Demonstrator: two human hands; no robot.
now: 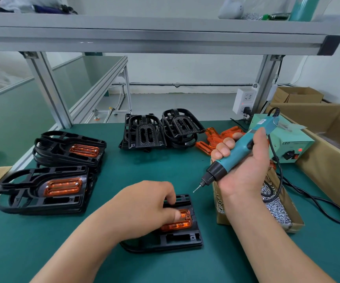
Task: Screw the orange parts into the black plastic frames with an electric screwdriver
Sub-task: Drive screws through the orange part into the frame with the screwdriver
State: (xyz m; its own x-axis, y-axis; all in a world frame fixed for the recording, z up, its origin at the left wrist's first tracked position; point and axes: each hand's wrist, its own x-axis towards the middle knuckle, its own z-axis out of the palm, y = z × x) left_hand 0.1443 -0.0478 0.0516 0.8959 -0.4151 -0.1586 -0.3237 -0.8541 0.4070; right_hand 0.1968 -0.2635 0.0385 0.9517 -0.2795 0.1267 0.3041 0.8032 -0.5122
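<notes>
Lining up to drive, I'd say.
L hand (144,207) pinches orange part (182,224) into frame (185,241); R hand (244,160) grips screwdriver (231,155) right of frame — next: bit to hole.

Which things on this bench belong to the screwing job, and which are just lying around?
Job: screwdriver in right hand; black frame with orange part under left hand; box of screws; loose orange parts; empty frames; finished frames.
Lying about: power socket; cardboard boxes; green bottle on shelf.

The green bench (165,170) carries stacked fitted frames (42,190) at centre left, bare black frames (161,129) at upper centre, loose orange parts (212,137) beside them, one frame (185,240) at lower centre, and a cardboard screw box (221,218) and power unit (291,144) at right.
</notes>
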